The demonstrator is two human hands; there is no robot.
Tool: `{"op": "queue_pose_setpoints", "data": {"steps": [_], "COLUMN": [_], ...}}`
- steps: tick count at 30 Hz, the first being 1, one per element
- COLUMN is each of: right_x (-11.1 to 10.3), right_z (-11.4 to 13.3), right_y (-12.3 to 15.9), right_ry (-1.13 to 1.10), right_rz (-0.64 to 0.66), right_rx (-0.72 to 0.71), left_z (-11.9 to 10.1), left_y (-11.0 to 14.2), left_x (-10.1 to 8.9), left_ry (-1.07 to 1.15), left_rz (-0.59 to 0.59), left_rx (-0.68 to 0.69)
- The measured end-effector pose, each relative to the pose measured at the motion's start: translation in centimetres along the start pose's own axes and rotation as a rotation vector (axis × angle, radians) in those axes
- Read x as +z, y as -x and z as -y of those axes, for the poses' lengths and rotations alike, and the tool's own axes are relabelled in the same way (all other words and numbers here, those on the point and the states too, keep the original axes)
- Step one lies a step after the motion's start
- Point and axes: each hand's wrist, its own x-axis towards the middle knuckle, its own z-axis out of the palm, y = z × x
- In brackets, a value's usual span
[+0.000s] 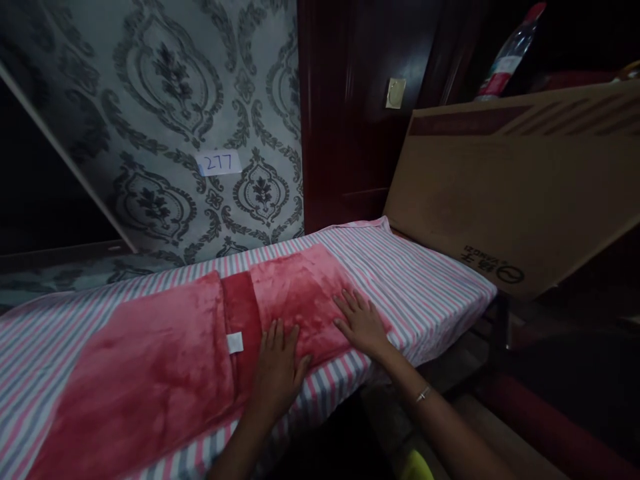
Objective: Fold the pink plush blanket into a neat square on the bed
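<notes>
A plush red-pink fabric piece point(150, 373), like a blanket, lies folded on a striped cloth point(425, 280). Its left part and its right part are folded inward, with a darker red strip point(240, 297) showing between them. A small white tag point(235, 343) sticks out at the edge of the left fold. My left hand point(277, 370) lies on the fabric beside the strip, at the near edge of the right fold, fingers extended. Flat on the right fold's outer end rests my right hand point(363, 323), its fingers spread. Neither hand grips anything.
A large cardboard box point(510, 187) leans at the right, with a plastic bottle point(507, 57) behind its top edge. Patterned wallpaper point(260, 127) bears a paper label point(219, 163) reading 277. A dark red door point(350, 113) stands behind the table.
</notes>
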Motion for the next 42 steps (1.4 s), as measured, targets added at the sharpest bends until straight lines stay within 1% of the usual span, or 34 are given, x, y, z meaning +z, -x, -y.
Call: {"op": "queue_pose_setpoints", "data": {"steps": [3, 5, 8, 11, 13, 16, 18, 21, 23, 24, 26, 28, 30, 32, 33, 35, 37, 38, 40, 42], "right_x": [1.8, 2.4, 2.2, 1.0, 0.0, -0.7, -0.4, 1.0, 1.7, 1.9, 2.0, 1.8, 1.4, 1.1, 1.0, 0.9, 1.0, 1.0, 1.1, 0.9], "right_z": [-0.8, -0.9, -0.9, -0.6, 0.3, 3.1, 5.2, 7.2, 7.6, 7.6, 7.4, 7.3, 7.4, 7.7, 7.8, 8.1, 8.2, 8.1, 7.8, 7.0], "right_y": [0.6, 0.8, 0.5, -0.2, -0.8, -1.2, -0.9, -0.2, 0.2, 0.2, 0.1, -0.1, -0.3, -0.5, -0.5, -0.4, -0.2, 0.0, 0.1, -0.3], "right_ry": [0.027, 0.037, 0.04, 0.028, 0.017, -0.02, -0.067, -0.132, -0.152, -0.155, -0.152, -0.145, -0.145, -0.153, -0.158, -0.161, -0.16, -0.16, -0.17, -0.192], "right_rz": [0.007, -0.013, -0.004, 0.081, 0.1, 0.033, 0.02, 0.08, 0.11, 0.118, 0.145, 0.191, 0.236, 0.261, 0.264, 0.262, 0.259, 0.259, 0.259, 0.277], "right_rx": [0.004, -0.005, -0.006, 0.024, 0.022, -0.074, -0.159, -0.208, -0.202, -0.199, -0.2, -0.19, -0.169, -0.155, -0.153, -0.151, -0.142, -0.137, -0.137, -0.176], "left_z": [0.0, 0.0, 0.1, 0.2, 0.3, 0.4, 0.5, 0.8, 1.1, 1.2, 1.3, 0.9, 0.0, -1.1, -1.6, -2.3, -2.3, -2.0, -1.0, 0.0], "left_y": [0.1, 0.1, 0.4, 0.6, 0.7, 0.9, 1.1, 1.5, 1.6, 1.4, 0.4, -1.8, -5.0, -8.7, -10.4, -13.2, -14.8, -15.1, -15.0, -14.3], "left_x": [-0.1, 0.0, 0.0, 0.0, 0.1, 0.4, 0.8, 1.1, 0.5, -0.1, -1.8, -3.6, -4.9, -5.1, -4.8, -3.6, -2.0, -1.1, 0.3, 1.3], "left_ry": [0.003, 0.016, 0.027, 0.027, 0.023, 0.029, 0.045, 0.079, 0.12, 0.152, 0.227, 0.278, 0.268, 0.246, 0.233, 0.167, 0.098, 0.07, 0.018, -0.044], "left_rz": [-0.003, -0.011, -0.035, -0.042, -0.04, -0.045, -0.057, -0.052, 0.006, 0.053, 0.145, 0.189, 0.18, 0.172, 0.182, 0.194, 0.193, 0.189, 0.185, 0.192], "left_rx": [0.003, 0.004, 0.0, 0.003, -0.002, -0.019, -0.021, -0.027, -0.044, -0.054, -0.095, -0.153, -0.198, -0.235, -0.252, -0.313, -0.381, -0.411, -0.442, -0.433]}}
